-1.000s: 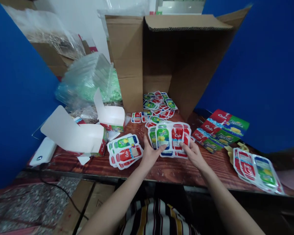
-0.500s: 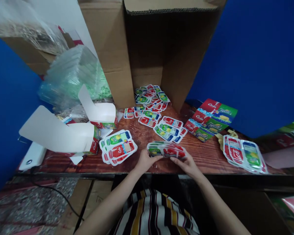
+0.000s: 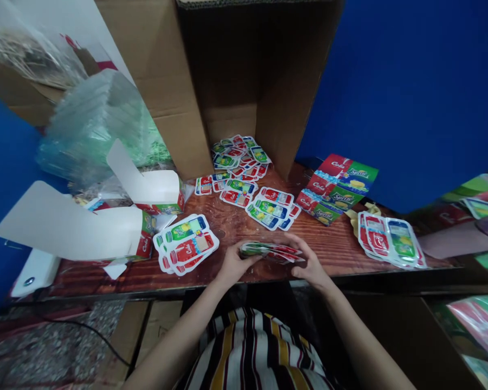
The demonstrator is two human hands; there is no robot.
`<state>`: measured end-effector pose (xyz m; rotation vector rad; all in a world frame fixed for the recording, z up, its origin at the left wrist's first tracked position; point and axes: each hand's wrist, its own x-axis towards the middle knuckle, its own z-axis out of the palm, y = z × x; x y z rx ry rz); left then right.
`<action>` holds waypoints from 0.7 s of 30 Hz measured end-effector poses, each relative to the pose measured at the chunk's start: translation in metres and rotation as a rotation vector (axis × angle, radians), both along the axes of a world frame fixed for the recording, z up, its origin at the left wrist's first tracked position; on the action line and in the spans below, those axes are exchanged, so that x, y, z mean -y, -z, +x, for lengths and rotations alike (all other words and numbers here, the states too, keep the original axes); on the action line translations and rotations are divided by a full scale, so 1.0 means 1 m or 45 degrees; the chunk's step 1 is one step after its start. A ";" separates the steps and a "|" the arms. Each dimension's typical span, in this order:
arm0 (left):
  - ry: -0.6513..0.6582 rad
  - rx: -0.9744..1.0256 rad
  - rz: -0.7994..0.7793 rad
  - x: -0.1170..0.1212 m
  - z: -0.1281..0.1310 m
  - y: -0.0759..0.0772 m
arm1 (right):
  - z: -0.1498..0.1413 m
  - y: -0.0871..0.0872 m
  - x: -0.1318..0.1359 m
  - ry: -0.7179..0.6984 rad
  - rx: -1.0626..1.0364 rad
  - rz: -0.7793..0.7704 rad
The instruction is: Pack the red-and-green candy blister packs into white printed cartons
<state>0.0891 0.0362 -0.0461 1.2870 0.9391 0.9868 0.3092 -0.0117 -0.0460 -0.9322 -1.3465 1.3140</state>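
Observation:
Both hands hold one stack of printed Cola and Sprite packets (image 3: 270,251) flat, just above the near edge of the wooden table (image 3: 333,249). My left hand (image 3: 232,264) grips the stack's left end with its fingers curled under. My right hand (image 3: 307,260) clasps the right end, fingers bent over the top. A fanned pile of similar packets (image 3: 186,249) lies to the left of my left hand. More loose packets (image 3: 268,208) lie just beyond the held stack.
A tall open cardboard box (image 3: 236,70) stands at the back with packets (image 3: 239,151) spilling from it. Open white cartons (image 3: 85,222) and a plastic-wrapped bundle (image 3: 89,124) are at left. Cola and Sprite boxes (image 3: 337,187) and another packet pile (image 3: 390,238) sit at right. Blue walls flank both sides.
The stack was held upright facing me, then tipped flat and brought down toward the table's near edge. The camera has tilted down and my hands have drawn closer to my body.

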 end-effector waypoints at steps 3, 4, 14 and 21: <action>0.018 -0.010 0.016 0.000 0.000 0.001 | 0.004 0.002 0.000 0.000 0.038 -0.021; 0.021 -0.011 0.033 0.000 0.001 0.001 | 0.006 0.001 -0.003 0.015 0.047 -0.025; -0.211 0.057 -0.242 0.004 0.009 0.000 | 0.013 -0.014 -0.110 0.308 1.622 0.333; -0.407 0.495 -0.928 0.007 0.014 -0.010 | -0.004 -0.014 -0.129 0.064 2.086 0.351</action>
